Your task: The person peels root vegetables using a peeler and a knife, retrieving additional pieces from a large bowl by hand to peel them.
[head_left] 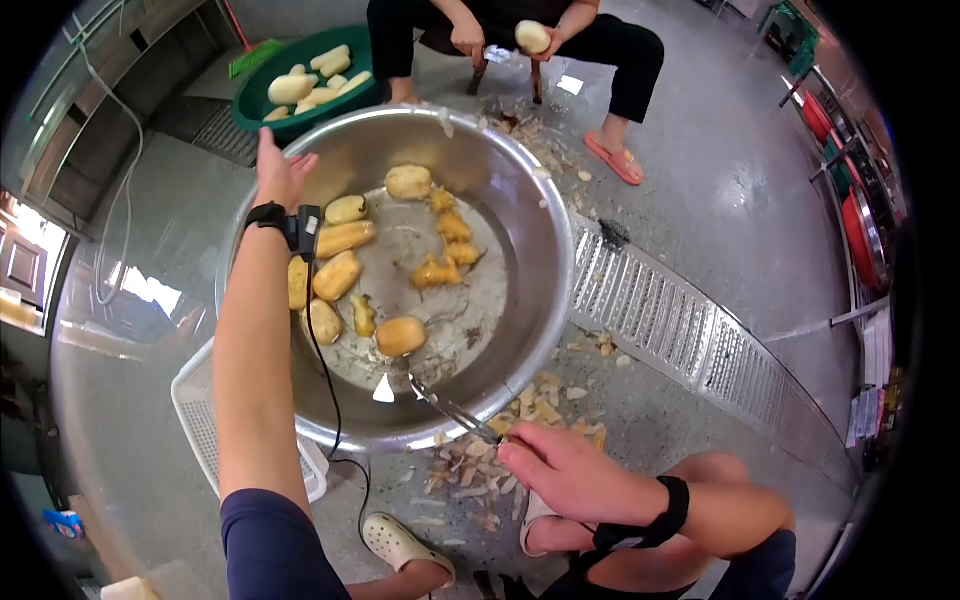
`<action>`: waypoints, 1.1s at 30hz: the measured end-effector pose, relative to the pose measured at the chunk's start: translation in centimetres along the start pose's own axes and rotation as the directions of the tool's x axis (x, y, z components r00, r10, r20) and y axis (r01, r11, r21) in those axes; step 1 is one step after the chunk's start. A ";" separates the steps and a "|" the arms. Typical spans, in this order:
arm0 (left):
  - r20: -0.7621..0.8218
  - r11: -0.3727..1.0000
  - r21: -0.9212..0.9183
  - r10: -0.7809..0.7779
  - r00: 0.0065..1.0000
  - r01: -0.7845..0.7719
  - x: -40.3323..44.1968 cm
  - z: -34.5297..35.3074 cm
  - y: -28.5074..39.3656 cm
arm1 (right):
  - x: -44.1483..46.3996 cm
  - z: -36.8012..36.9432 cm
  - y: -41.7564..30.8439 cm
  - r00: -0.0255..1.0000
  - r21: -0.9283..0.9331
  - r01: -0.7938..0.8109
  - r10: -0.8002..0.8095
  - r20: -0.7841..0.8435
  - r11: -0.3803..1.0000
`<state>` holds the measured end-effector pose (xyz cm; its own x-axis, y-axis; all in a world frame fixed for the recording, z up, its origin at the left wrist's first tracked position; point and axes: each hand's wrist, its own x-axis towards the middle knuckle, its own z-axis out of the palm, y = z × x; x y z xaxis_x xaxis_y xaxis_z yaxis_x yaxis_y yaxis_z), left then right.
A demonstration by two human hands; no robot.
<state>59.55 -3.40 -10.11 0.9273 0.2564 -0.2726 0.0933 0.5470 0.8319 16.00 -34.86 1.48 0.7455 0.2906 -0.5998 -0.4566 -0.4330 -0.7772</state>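
Observation:
My left hand (282, 172) is stretched out at the far left rim of a large metal basin (545, 200), its fingers apart, close to a green tub (245, 105) of peeled pale roots (290, 90). My right hand (565, 468) is closed around the handle of a metal peeler (450, 410), whose head hangs over the basin's near edge. Inside the basin lie several yellowish lotus root pieces (401, 336) and knobbly ginger-like roots (437, 272) in shallow water.
Across the basin sits a person (470, 35) holding a peeled root (532, 38). Peelings (480, 470) litter the floor. A metal drain grate (660, 310) runs to the right. A white basket (200, 410) stands at left. A shelf with red basins (862, 235) is far right.

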 end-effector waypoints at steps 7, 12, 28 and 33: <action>0.203 0.896 0.444 -0.112 0.973 0.010 -10.0 -4.1 -0.7 | -1.3 0.2 0.0 0.986 -0.080 0.163 -0.165 -0.025 0.983; 0.299 0.594 0.796 -0.220 0.929 -0.116 -19.6 -7.8 -2.0 | -2.9 0.5 -0.2 0.956 -0.114 0.270 -0.280 -0.087 0.956; 0.123 -0.546 0.721 -0.507 0.853 -0.428 -11.8 -19.4 -15.4 | -1.6 -5.3 -1.2 0.926 -0.387 0.120 -0.244 -0.288 0.914; 0.147 -0.535 0.809 -0.218 0.965 -0.245 -5.8 -21.3 -14.2 | 0.0 -6.5 -0.5 0.958 -0.354 0.017 -0.117 -0.263 0.935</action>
<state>45.13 4.37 -30.63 0.9276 0.0105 -0.3733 0.0163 -0.9998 0.0124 19.37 -40.20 3.14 0.8950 0.1046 -0.4336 -0.2423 -0.7020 -0.6697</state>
